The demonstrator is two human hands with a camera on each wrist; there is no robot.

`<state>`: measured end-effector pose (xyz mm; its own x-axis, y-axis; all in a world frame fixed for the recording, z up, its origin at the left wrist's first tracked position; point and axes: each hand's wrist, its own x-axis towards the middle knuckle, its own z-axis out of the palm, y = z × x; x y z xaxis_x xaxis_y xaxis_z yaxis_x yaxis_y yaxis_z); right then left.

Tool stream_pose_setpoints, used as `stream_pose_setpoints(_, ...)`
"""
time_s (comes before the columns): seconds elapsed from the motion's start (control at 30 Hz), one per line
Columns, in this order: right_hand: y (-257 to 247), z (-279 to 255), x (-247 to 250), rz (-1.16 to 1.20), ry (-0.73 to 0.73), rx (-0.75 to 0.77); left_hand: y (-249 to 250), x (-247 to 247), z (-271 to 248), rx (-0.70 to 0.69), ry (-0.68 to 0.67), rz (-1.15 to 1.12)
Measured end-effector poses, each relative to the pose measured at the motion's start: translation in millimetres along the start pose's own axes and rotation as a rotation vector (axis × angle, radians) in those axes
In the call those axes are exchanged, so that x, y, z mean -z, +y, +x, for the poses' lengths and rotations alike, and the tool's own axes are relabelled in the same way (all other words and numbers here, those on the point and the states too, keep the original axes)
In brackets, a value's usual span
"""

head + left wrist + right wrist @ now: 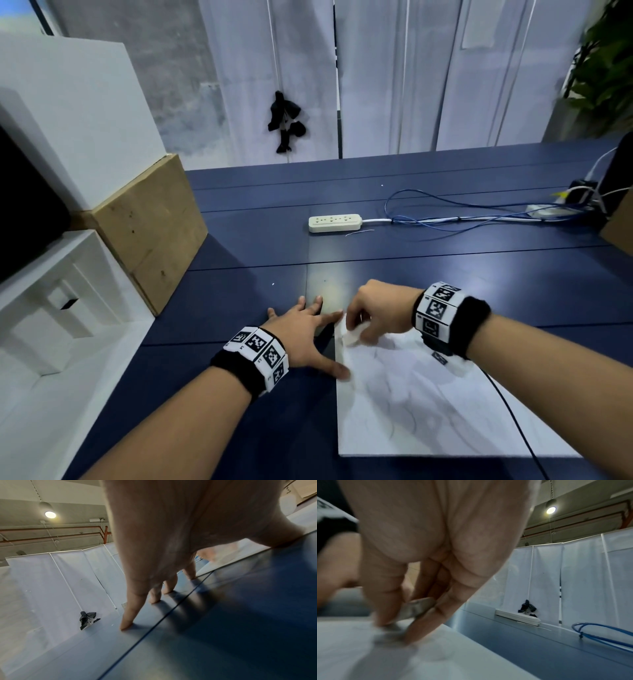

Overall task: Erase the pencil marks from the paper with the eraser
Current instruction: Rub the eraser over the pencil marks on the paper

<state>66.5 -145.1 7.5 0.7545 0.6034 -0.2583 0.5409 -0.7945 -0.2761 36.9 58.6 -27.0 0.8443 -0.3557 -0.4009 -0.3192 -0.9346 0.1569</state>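
A white sheet of paper (428, 411) with faint pencil scribbles lies on the dark blue table (239, 411). My right hand (363, 329) pinches a whitish eraser (414, 609) between thumb and fingers and presses it down at the paper's far left corner (388, 630). My left hand (308, 329) lies flat with fingers spread; the thumb presses the paper's left edge, the index fingertip touches its far corner, and the other fingers (126, 623) rest on the table. The paper (402, 662) looks blurred under the eraser.
A white power strip (335, 222) with its cord and blue cables (479, 219) lies farther back on the table. A wooden board (150, 229) and white foam packaging (51, 308) stand at the left. A thin black cable (513, 421) crosses the paper's right side.
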Motion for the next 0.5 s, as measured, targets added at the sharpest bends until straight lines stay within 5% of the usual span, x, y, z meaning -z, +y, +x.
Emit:
stream_pose_setpoints(0.13, 6, 11, 3, -0.021, 0.102, -0.043, -1, 0, -1, 0.004, -0.005, -0.018)
stream_pose_setpoints(0.37, -5, -5, -1, -0.027, -0.094, 0.074, 0, -1, 1, -0.003, 0.004, 0.009)
stream_pose_setpoints(0.5, 3, 11, 8, -0.054, 0.073, -0.038, 0, -1, 0, -0.001, 0.001, -0.008)
